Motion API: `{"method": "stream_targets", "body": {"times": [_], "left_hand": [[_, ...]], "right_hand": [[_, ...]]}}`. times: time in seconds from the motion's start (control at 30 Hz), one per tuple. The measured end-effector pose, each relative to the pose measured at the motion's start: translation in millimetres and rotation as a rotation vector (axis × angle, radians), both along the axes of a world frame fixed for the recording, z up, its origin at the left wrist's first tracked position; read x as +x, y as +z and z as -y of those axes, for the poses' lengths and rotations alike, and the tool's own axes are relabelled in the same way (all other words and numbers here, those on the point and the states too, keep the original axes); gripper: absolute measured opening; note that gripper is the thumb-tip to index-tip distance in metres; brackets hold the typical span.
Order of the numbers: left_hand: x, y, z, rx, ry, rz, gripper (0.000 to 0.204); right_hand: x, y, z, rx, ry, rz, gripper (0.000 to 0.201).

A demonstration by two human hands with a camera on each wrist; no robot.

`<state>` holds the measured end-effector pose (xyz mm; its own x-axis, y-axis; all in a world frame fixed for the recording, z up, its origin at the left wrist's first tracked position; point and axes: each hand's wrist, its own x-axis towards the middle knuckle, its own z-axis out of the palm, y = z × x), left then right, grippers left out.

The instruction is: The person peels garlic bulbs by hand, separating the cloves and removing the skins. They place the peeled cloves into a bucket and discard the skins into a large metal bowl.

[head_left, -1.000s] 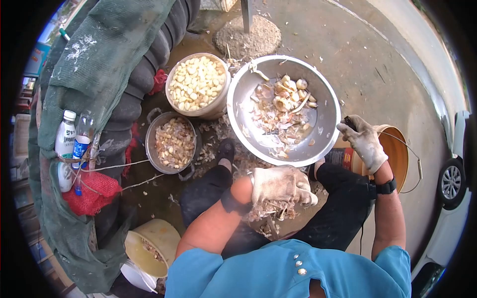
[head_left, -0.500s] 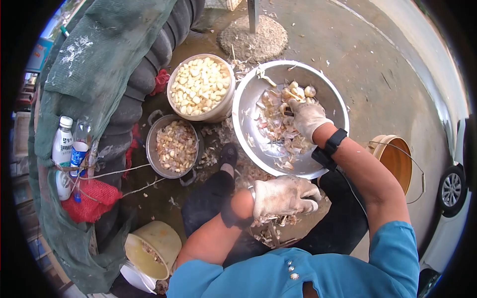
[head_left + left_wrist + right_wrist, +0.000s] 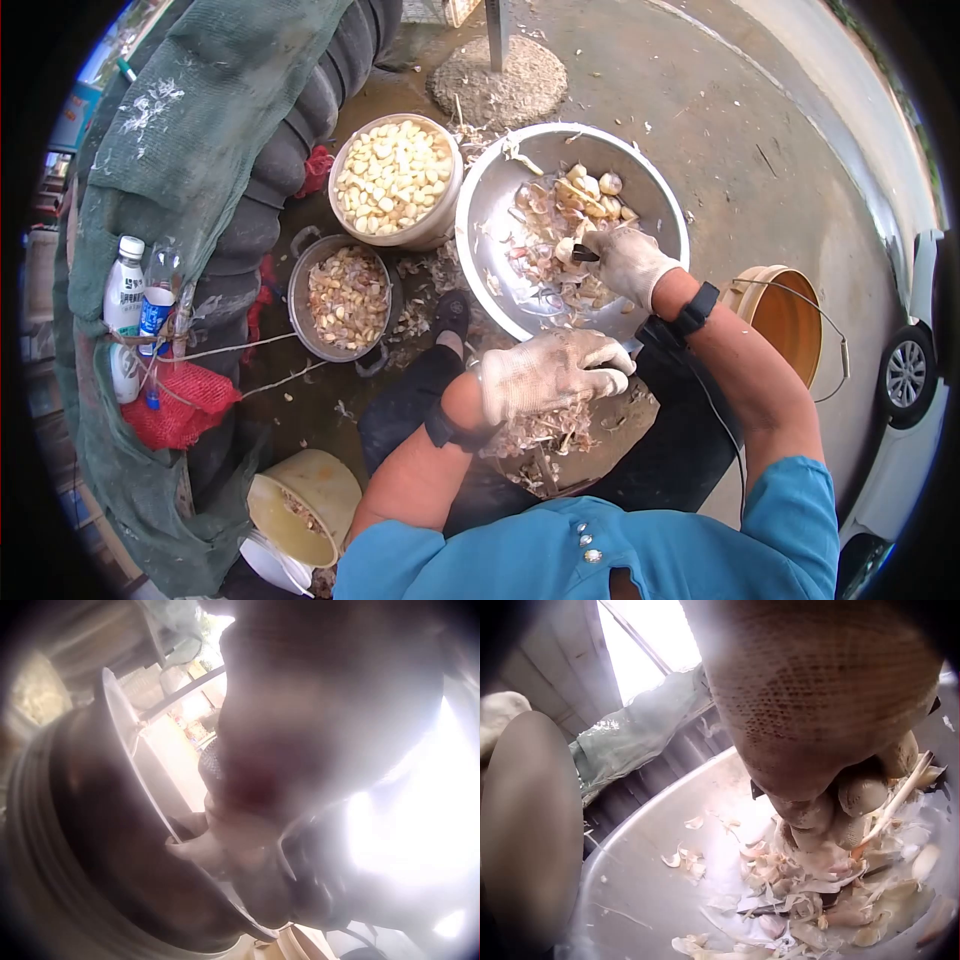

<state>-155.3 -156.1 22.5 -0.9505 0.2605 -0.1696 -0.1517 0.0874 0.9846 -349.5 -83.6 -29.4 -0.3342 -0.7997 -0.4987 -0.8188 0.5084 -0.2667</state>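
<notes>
My gloved right hand [image 3: 625, 265] is inside the wide metal basin [image 3: 487, 250], its curled fingers gripping a small black tool [image 3: 585, 253]. In the right wrist view, dark ends of this tool jut out on both sides of the glove, and the fingertips are down among garlic skins [image 3: 802, 907]. Several garlic bulbs [image 3: 608, 185] lie at the basin's far side. My left hand [image 3: 550, 370], also gloved, is at the basin's near rim, over loose garlic skins; its fingers are slightly bent and apart, with nothing visible between them.
A tub of peeled garlic cloves [image 3: 395, 180] and a pot of unpeeled cloves [image 3: 345, 300] stand left of the basin. To the right lies a tilted orange bucket [image 3: 790, 325]. A yellowish bucket [image 3: 335, 495] is at lower left, and bottles [image 3: 125, 285] stand beside green netting [image 3: 170, 180].
With the black tool, my right hand came from right of the basin into the garlic, then drew slightly nearer. My left hand moved a little leftward, its fingers spreading.
</notes>
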Motion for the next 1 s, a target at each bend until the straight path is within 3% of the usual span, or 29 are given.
{"method": "stream_targets", "body": {"times": [0.03, 0.07, 0.1, 0.17, 0.2, 0.23, 0.3, 0.4, 0.43, 0.47, 0.5, 0.57, 0.6, 0.63, 0.7, 0.73, 0.77, 0.87, 1.0], "left_hand": [[0.1, 1.9, 2.4, 0.006, 0.007, -0.044, 0.031], [0.6, 6.5, 2.2, 0.149, 0.054, 0.184, 0.029], [3.1, 2.7, 5.3, 0.151, 0.053, 0.184, 0.029], [8.8, -8.6, 14.6, -0.104, 0.279, -0.114, 0.023], [6.7, -9.3, 17.1, -0.042, 0.421, -0.076, 0.02], [6.4, -16.8, 20.5, -0.041, 0.419, -0.075, 0.02], [7.9, -40.3, 25.0, -0.681, 0.633, -0.239, 0.023], [4.2, -56.7, 17.8, -0.711, 0.715, -0.224, 0.025], [-1.8, -42.2, 17.4, -0.776, 0.738, -0.27, 0.027], [-1.9, -23.3, 16.3, -0.378, 0.753, 0.07, 0.034], [-3.7, -11.6, 13.4, -0.385, 0.752, 0.071, 0.034], [-6.4, -1.0, 7.7, 0.49, 0.782, 0.131, 0.042], [-1.8, -13.2, 17.8, 0.053, 0.68, -0.033, 0.046], [-2.3, -20.5, 17.4, 0.051, 0.68, -0.03, 0.046], [-5.2, -24.2, 16.9, 0.369, 0.697, -0.104, 0.045], [-6.7, -21.1, 17.0, 0.363, 0.7, -0.099, 0.045], [-7.8, -16.4, 16.2, 0.407, 0.732, -0.015, 0.045], [-11.9, -12.0, 14.8, 0.444, 0.78, 0.044, 0.044], [-14.9, -4.2, 18.1, 0.563, 0.785, 0.064, 0.046]], "right_hand": [[3.0, 7.8, -5.0, -0.018, -0.033, 0.062, 0.022], [5.5, 13.1, -10.6, -0.036, -0.067, 0.124, 0.022], [6.6, 15.2, -16.1, -0.034, -0.069, 0.124, 0.022], [7.5, 18.2, -28.5, -0.115, -0.127, 0.217, 0.026], [7.9, 20.2, -34.8, -0.162, -0.135, 0.242, 0.029], [11.4, 23.6, -39.0, -0.161, -0.137, 0.242, 0.029], [20.8, 32.2, -47.9, -0.331, -0.166, 0.298, 0.026], [37.7, 47.2, -50.7, -0.512, -0.131, 0.277, 0.022], [40.9, 51.3, -50.2, -0.589, -0.109, 0.274, 0.021], [42.2, 54.5, -49.8, -0.538, -0.002, 0.154, 0.025], [45.1, 52.1, -51.0, -0.544, -0.004, 0.157, 0.025], [50.3, 43.0, -53.1, -0.702, 0.041, 0.029, 0.027], [48.0, 39.8, -55.0, -0.7, 0.057, 0.108, 0.029], [50.7, 37.1, -55.4, -0.702, 0.056, 0.11, 0.029], [58.1, 32.9, -53.0, -0.863, -0.323, 0.673, 0.029], [52.2, 39.9, -52.0, -0.677, -0.396, 0.551, 0.032], [49.6, 40.0, -48.8, -0.678, -0.397, 0.56, 0.032], [40.6, 42.1, -45.1, -0.4, -0.774, 0.936, 0.031], [37.8, 47.9, -40.2, -0.47, -0.759, 0.953, 0.027]]}}
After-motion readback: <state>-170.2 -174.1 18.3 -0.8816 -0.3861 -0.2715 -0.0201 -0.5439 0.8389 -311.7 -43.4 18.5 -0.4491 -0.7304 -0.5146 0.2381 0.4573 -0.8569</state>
